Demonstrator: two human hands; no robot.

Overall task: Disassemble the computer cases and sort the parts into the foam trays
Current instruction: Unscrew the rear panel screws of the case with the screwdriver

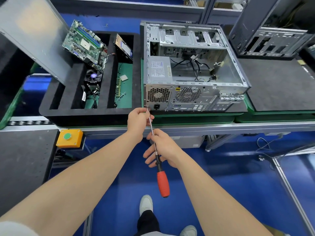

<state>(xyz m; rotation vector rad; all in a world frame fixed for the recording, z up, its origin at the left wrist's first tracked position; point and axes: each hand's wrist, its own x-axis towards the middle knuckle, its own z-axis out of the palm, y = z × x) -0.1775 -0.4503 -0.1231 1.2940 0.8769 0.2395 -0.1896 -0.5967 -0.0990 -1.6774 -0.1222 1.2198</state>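
The left hand (139, 119) pinches the shaft of the screwdriver (163, 183) close to its tip, which meets the rear lower corner of the open computer case (196, 97) just beyond the fingers. The right hand (163, 149) grips the shaft nearer the body, above the red handle. The foam tray (85, 116) lies left of the left hand.

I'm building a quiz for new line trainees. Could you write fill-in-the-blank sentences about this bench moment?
1. The screwdriver has a ___ handle.
2. The left hand and right hand both hold its metal ___.
3. The power supply sits ___ the computer case.
4. The orange box carries a ___ button.
Missing words: red; shaft; inside; green.
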